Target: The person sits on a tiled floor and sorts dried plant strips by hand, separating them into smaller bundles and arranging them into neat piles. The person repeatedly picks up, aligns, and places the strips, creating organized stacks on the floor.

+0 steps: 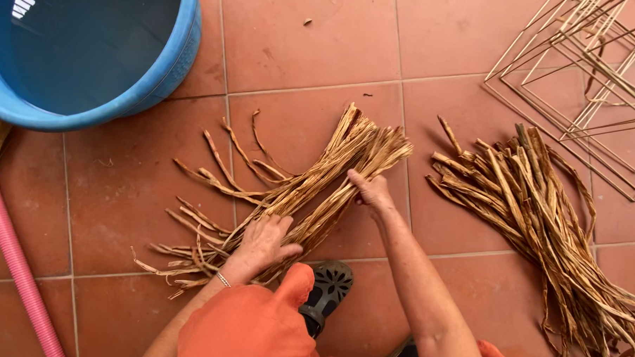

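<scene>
— Where is the bundle of dried fibre strips [311, 193]?
— On the tiled floor [121, 199], mid-way, below the blue tub [179, 56]. It is pressed flat by the left hand [260, 244], fingers spread; its top end is pinched by the right hand [371, 192].
— Strands are best kept aligned, pressure even.

Two bundles of dried strips [290, 193] [537, 220], one blue tub [166, 71], one pink-handled broom [10, 245], one stack of wire frames [595, 70], two hands [260, 245] [371, 192], two shoes [327, 291] [401, 353].
</scene>
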